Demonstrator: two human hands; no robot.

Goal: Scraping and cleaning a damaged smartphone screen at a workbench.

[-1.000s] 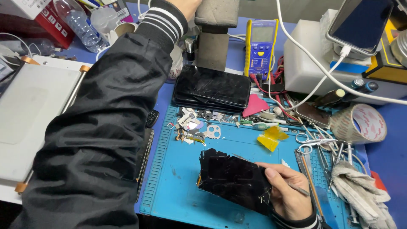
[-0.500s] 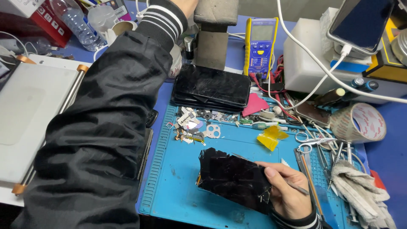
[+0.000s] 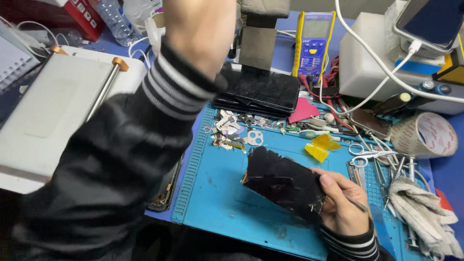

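Right hand (image 3: pixel 340 208) pins the shattered black phone panel (image 3: pixel 282 183) on the blue mat (image 3: pixel 217 203), also gripping a thin tool; its long axis runs toward upper left. Left hand (image 3: pixel 200 34) is raised far off, grip unclear.

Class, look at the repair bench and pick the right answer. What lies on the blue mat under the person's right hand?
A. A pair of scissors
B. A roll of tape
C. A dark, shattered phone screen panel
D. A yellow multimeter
C: the right hand, which also grips a thin tool, presses on a dark shattered screen panel lying on the blue mat.
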